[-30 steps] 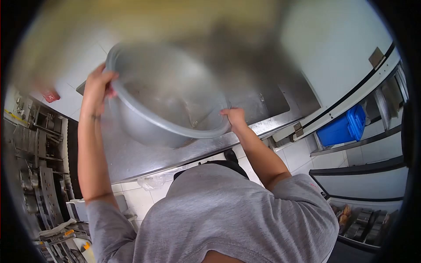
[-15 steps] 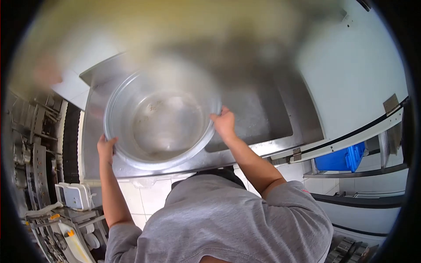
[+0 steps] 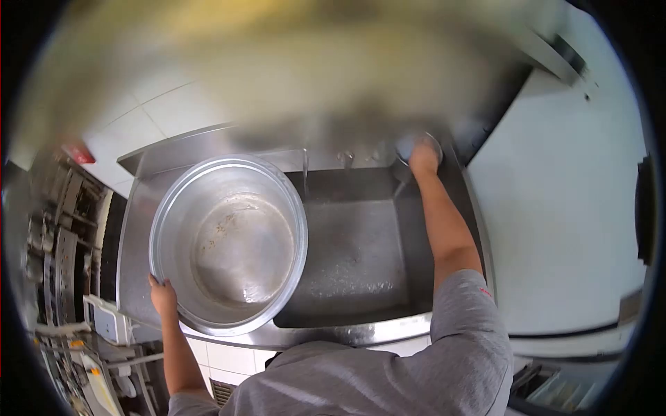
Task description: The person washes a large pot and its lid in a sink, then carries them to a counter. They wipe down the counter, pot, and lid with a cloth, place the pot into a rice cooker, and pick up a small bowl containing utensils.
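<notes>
A steel sink unit (image 3: 130, 253) is spanning the middle of the view; a white panel (image 3: 555, 208) is filling the 3 o'clock side; a yellowish blur (image 3: 312, 55) is covering 12 o'clock; the person's grey shirt (image 3: 374, 385) is taking up 6 o'clock; a large metal pot (image 3: 262, 239) is standing mouth up on the sink unit, between 8 and 9 o'clock of the view; a rectangular sink basin (image 3: 354, 236) is lying right beside the pot, at the pot's 3 o'clock, with wet glints (image 3: 361, 284) showing on its floor toward 6 o'clock; a small round container (image 3: 404, 173) is sitting by the basin's far corner, at 2 o'clock of the view, with something pale showing inside.

The two hands are resting well apart; the left hand (image 3: 164, 298) is touching the pot's rim at the pot's 8 o'clock, though I cannot tell whether it is clamping the metal; the right hand (image 3: 424, 157) is resting at the container's mouth, its fingertips hiding from view, so I cannot tell whether they are gripping anything; a red thing (image 3: 78, 151) is showing between 9 and 10 o'clock; brownish specks (image 3: 223, 226) are dotting the pot's floor, toward its 11 o'clock.
</notes>
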{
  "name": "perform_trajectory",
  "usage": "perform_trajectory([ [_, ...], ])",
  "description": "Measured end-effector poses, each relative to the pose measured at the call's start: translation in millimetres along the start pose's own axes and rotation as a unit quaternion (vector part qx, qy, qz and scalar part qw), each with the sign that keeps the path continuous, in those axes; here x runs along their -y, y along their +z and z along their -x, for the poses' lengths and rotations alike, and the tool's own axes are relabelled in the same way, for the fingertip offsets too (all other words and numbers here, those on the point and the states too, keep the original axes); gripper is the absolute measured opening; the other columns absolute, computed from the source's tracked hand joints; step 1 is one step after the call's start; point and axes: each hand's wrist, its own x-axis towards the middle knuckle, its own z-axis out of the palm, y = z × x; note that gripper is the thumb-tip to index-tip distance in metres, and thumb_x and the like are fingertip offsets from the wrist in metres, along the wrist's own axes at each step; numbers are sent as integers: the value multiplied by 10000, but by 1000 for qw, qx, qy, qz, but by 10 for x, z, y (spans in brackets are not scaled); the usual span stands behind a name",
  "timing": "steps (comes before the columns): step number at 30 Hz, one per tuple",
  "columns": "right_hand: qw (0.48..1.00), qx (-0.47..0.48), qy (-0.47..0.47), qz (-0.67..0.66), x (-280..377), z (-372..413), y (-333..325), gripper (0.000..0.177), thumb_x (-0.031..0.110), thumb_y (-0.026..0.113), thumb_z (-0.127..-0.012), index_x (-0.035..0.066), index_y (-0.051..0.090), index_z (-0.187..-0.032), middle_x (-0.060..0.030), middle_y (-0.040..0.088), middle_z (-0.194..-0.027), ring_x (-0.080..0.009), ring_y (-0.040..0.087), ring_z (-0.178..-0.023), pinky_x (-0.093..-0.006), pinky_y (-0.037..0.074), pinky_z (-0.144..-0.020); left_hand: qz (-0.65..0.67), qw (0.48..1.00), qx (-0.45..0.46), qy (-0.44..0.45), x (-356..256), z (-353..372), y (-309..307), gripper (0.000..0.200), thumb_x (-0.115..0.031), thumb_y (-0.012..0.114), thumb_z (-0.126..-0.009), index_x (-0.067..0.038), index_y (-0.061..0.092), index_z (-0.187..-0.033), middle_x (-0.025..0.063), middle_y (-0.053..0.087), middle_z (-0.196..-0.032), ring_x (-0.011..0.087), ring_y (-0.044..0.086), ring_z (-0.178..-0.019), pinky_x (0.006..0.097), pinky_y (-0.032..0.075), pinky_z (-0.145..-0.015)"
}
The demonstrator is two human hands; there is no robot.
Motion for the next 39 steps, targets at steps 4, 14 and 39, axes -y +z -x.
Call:
perform_trajectory([
  [4, 989, 110, -62, 76, -138, -460, 434, 309, 136, 438, -884, 148, 586, -1155, -117, 445, -1264, -323, 530, -1088, -476, 438, -899, -50, 998, 25, -25, -83, 94, -78, 684, -210, 579, -828, -80, 263, -1421, 263, 614, -1052, 413, 598, -959, 455, 464, -835],
  [14, 989, -8, -90, 118, -444, -781, 737, 435, 315, 677, -712, 102, 609, -1085, -58, 547, -1218, -227, 445, -1186, -536, 241, -1038, -37, 998, 43, -27, -91, 282, 32, 653, -237, 564, -856, -69, 271, -1416, 247, 592, -1120, 388, 584, -1015, 448, 462, -858],
  [39, 738, 299, -597, -99, 4326, 3511, 1083, 232, 94, 488, -801, 91, 609, -999, -152, 587, -925, -318, 565, -912, -437, 490, -774, 44, 984, 134, 109, -570, -588, 139, 601, -151, 569, -857, -172, 319, -1403, 205, 563, -1099, 344, 593, -1000, 417, 491, -840],
])
